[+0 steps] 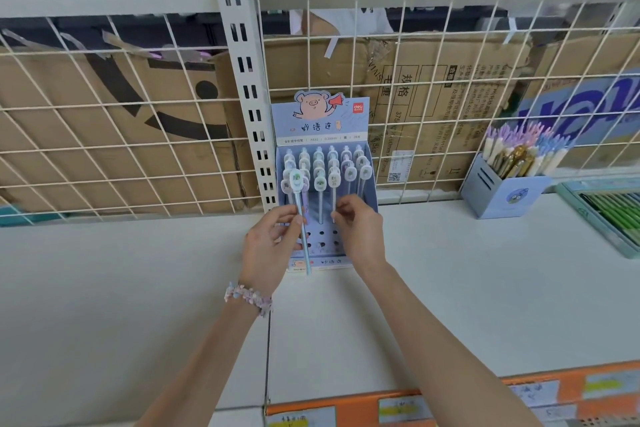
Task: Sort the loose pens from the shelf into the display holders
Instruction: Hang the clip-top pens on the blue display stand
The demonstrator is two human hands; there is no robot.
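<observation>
The pale blue pen (pixel 300 215) stands nearly upright in front of the display holder (pixel 323 184), its flat charm top level with the front row of seated pens, its tip hanging low past the holder's front lip. The empty holes (pixel 322 234) lie just right of the shaft and behind it, so the tip likely needs lifting and a small shift right. The left hand (pixel 268 246) pinches the pen at mid-shaft, grip closed on it. The right hand (pixel 360 229) pinches a seated pen (pixel 333 196) beside it. Holder sits at the shelf (pixel 138 288) back edge, against the wire grid (pixel 138 114).
</observation>
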